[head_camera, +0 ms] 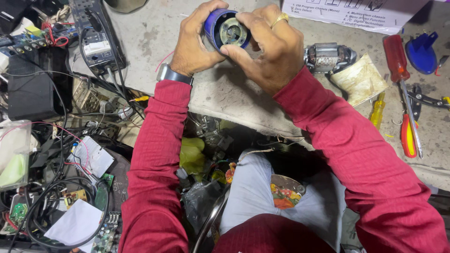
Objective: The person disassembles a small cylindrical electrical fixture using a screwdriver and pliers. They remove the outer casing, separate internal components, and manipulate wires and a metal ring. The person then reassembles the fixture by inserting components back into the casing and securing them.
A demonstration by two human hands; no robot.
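Head view showed the left hand [194, 44] and right hand [272, 49] both clasped around a blue motor housing [225, 29] held above the concrete bench [220, 96], where a loosened grip could let it drop onto the stator [328, 57].

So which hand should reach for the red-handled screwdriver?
Probably the right hand: the red-handled screwdriver lies on its side of the bench, while the left hand grips the blue motor housing and can keep it steady.
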